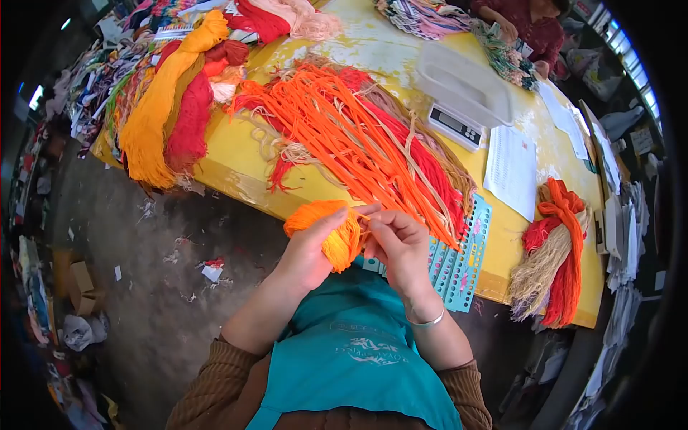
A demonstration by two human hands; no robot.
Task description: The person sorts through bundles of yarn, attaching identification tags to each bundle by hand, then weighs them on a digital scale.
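Observation:
My left hand [315, 247] is wrapped round a bundle of orange yarn [340, 240], held above my teal apron near the table's front edge. Close beside it, my right hand [398, 240] pinches thin strands at the bundle's right end. Just beyond both hands, long orange, red and tan yarn strands [344, 136] lie spread across the table. Their near ends reach several teal cards with punched holes [469, 251], which stick out over the table's edge to the right of my right hand.
A digital scale [455, 125] with a clear plastic tray [466, 82] stands on the yellow table [236, 183]. Printed paper [511, 168] lies beside it. Yarn hanks [562, 251] hang at right, more [172, 107] at left. A person [530, 29] handles yarn at the far side.

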